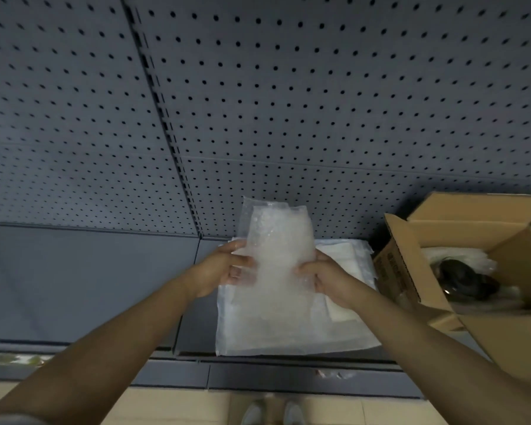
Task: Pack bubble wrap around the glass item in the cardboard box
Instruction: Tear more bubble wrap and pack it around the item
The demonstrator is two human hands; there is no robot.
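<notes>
A grey pegboard wall (258, 102) fills most of the view and rises behind a dark grey shelf (89, 286), which carries everything the person is working with. At the shelf's right end stands an open cardboard box (436, 271), its flaps folded outward, probably so the opening stays free for loading from above. Inside it lies a dark rounded object (463, 280) on pale padding; it seems to be the glass item, though the picture is too dim to be sure. Just beside the box, toward the shelf's front edge, lies a flat stack of bubble wrap sheets (288, 332), close at hand as the supply. Above that stack the person holds one bubble wrap sheet (279, 250) upright, gathered narrower at its middle, which suggests it is being bunched into a wad that will fit a gap in the box. The left hand (221, 268) grasps the sheet's left edge and the right hand (322, 277) grasps its right edge, fingers curled into the plastic. The box's near left flap (411, 256) juts up between the sheet and the opening, so the sheet will likely have to pass over it. A pair of shoes (273, 414) shows on the floor below.
</notes>
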